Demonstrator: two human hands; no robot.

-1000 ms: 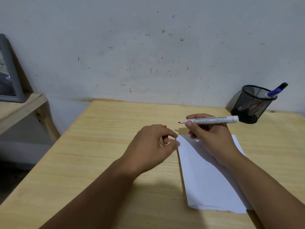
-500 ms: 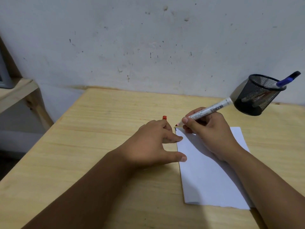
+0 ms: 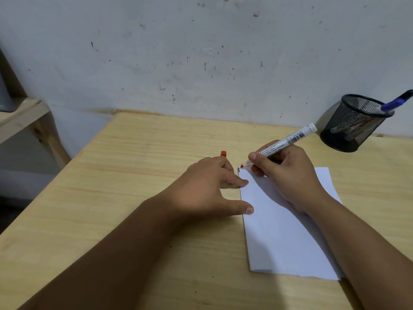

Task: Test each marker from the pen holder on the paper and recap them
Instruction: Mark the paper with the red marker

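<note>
My right hand (image 3: 288, 173) grips a white marker (image 3: 288, 139) with a red tip, its tip touching the top left corner of the white paper (image 3: 283, 231). A small blue mark shows at that corner. My left hand (image 3: 207, 189) lies on the table with thumb and index finger pressing the paper's left edge, and a red cap (image 3: 223, 153) sticks out between its far fingers. A black mesh pen holder (image 3: 353, 124) stands at the back right with a blue-capped marker (image 3: 393, 104) leaning out and more markers inside.
The wooden table (image 3: 134, 186) ends on the left at a drop to the floor. A white wall runs right behind it. A wooden shelf (image 3: 20, 115) with a grey object stands at the far left.
My right hand turned the marker from level to tip-down and brought it to the paper's corner. My left hand spread out and settled on the paper's edge, still keeping the red cap.
</note>
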